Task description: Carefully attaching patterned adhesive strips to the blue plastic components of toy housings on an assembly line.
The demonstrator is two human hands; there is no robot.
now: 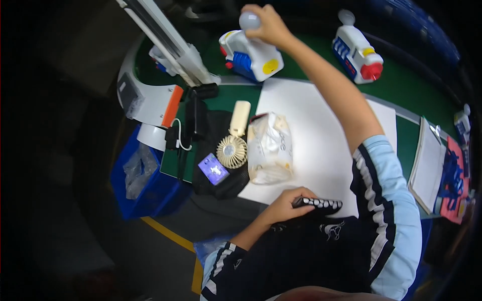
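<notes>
My right hand grips the grey knob atop a white toy. My left hand clamps a black strip at the table edge.

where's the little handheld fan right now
In the head view the cream handheld fan lies left of centre on the black mat, between the phone and the white plastic bag, beyond the left hand.

A bare stretch of white mat lies open between the plastic bag and the outstretched right forearm; a handheld fan, a phone and a bracket crowd the left side.
</notes>
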